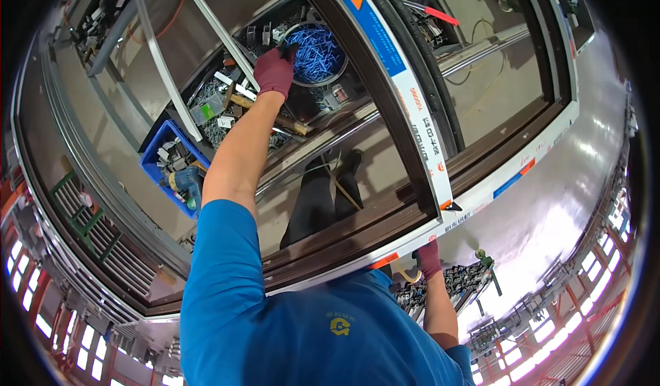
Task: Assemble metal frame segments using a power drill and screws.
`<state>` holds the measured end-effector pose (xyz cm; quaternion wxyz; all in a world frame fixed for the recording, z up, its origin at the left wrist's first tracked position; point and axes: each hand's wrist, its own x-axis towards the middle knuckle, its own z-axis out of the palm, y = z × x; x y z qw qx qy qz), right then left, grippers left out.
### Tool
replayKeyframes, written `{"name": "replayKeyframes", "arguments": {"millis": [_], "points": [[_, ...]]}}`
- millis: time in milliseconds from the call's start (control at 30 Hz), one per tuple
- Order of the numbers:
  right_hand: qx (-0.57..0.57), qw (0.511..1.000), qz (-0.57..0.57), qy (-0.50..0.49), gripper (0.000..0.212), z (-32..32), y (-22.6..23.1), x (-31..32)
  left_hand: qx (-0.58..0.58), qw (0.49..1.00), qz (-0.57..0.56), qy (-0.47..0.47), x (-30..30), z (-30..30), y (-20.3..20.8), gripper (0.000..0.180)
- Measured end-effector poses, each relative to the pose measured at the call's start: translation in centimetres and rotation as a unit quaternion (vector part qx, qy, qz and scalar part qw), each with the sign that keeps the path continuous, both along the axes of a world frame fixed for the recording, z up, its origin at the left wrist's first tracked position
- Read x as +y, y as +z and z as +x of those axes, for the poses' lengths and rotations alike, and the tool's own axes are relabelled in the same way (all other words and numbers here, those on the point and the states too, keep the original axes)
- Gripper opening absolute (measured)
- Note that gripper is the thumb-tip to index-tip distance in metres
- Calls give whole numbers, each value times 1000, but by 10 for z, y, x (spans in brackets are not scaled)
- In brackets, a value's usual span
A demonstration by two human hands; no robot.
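My left hand (276, 74), in a maroon glove with dark fingertips, reaches through the brown window frame (405, 135) to the left rim of a round bucket (341, 72). Many thin blue pieces, like plastic wall plugs or screws (315, 50), fill the bucket. The fingertips are small and dark against it, so their grip is unclear. Low on the right, my right hand (427, 259), also gloved in maroon, is by the outer edge of the frame. Its fingers are mostly hidden there. A curved tan piece (408, 274) shows beside that hand; whether I hold it cannot be told.
A hammer (275, 116) lies among loose metal fittings (223, 121) left of the bucket. Farther left, a blue bin (152, 153) holds small parts and a power drill (185, 181). Pale metal bars (214, 25) cross above. More fittings (459, 284) lie below my right hand.
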<state>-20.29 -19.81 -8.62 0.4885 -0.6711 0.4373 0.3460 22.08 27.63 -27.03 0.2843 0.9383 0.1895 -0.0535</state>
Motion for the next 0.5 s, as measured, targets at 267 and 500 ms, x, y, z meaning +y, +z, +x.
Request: {"name": "replayKeyframes", "arguments": {"millis": [267,500], "points": [[-24,999,-28,-6,35,1,39,2,-26,986,-145,77,-23,-19,58,36],[-56,998,-24,-27,38,-32,42,-55,-4,829,-516,214,-35,-95,129,24]]}}
